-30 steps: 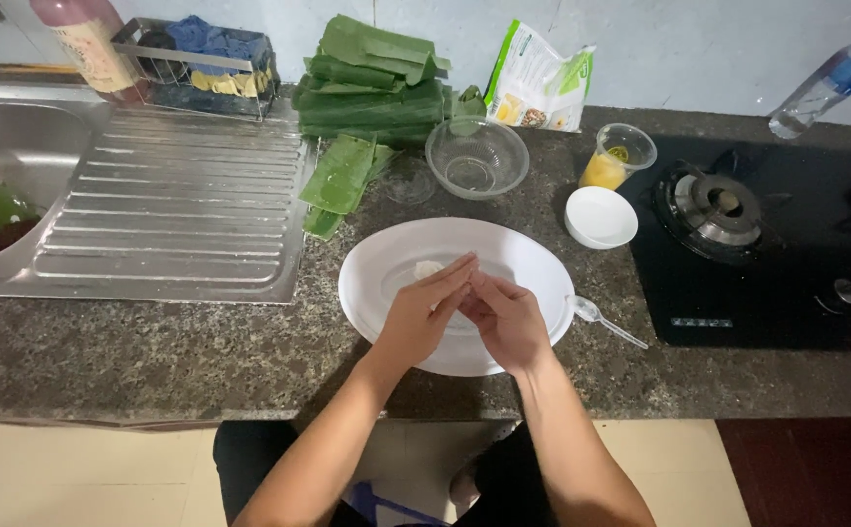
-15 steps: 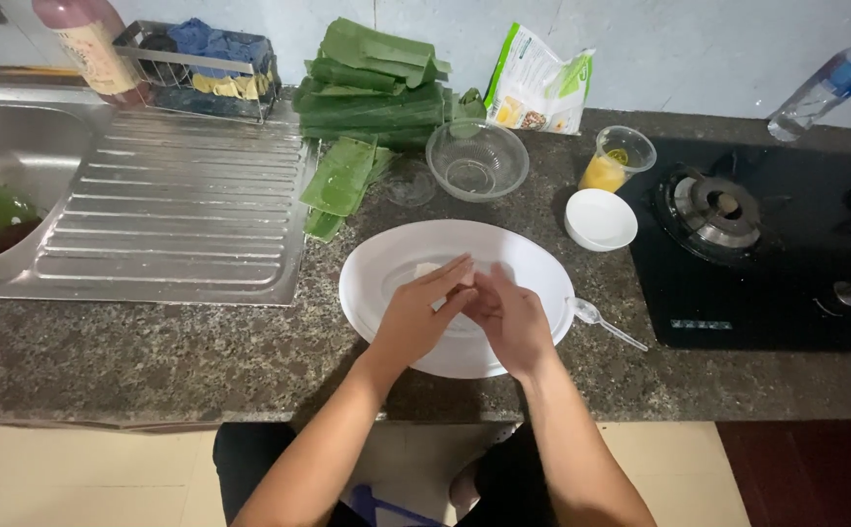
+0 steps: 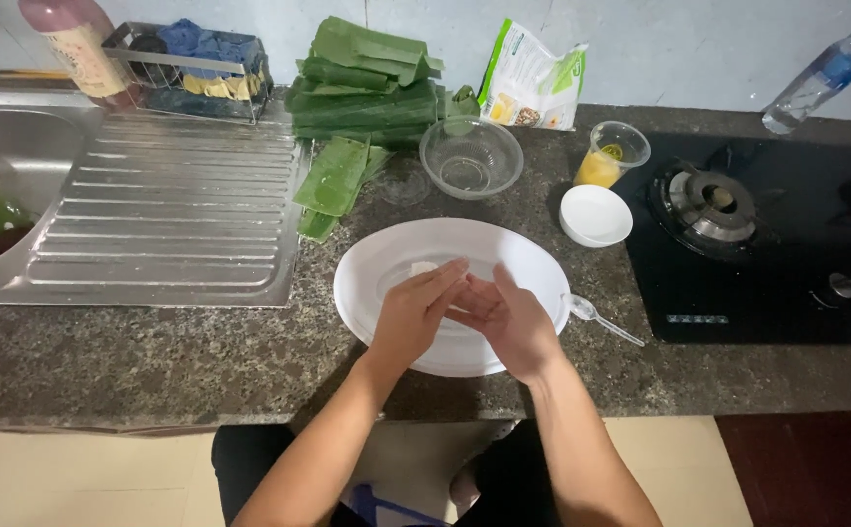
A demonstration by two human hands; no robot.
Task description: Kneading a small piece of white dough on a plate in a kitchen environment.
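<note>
Both hands are brought together over the white plate (image 3: 386, 268) at the centre of the frame; a small pale lump of dough (image 3: 423, 268) is pinched between the left hand (image 3: 415, 314) and the right hand (image 3: 503, 317), fingers curled narrowly around it — most of it is hidden. A clear plastic spoon (image 3: 596, 317) is seen at the plate's right rim; folded green leaves (image 3: 367, 88) are stacked at upper centre. The plate overhangs nearer the counter edge (image 3: 152, 400); it could be tipped if pressed hard — and the soft lump could be torn by uneven squeezing.
</note>
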